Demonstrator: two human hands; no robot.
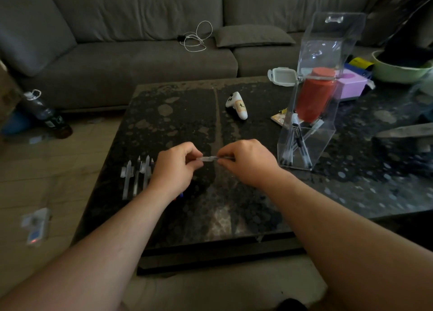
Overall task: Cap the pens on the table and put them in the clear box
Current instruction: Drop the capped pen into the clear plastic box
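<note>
Above the middle of the dark table, my left hand [175, 167] and my right hand [243, 163] meet. My left hand pinches a clear pen cap [208, 158]. My right hand pinches a pen, mostly hidden inside its fingers, with its tip at the cap. Several clear pens and caps [137, 177] lie in a row on the table just left of my left hand. The clear box [311, 114] stands upright at the right, its lid flap raised, with several capped pens [297, 146] leaning inside.
A red jar [316, 95] stands behind the clear box. A white toy [237, 105] lies at the table's middle back. A white lidded container [283, 76], a pink box [351, 83] and a green bowl [398, 70] crowd the far right. A sofa is beyond.
</note>
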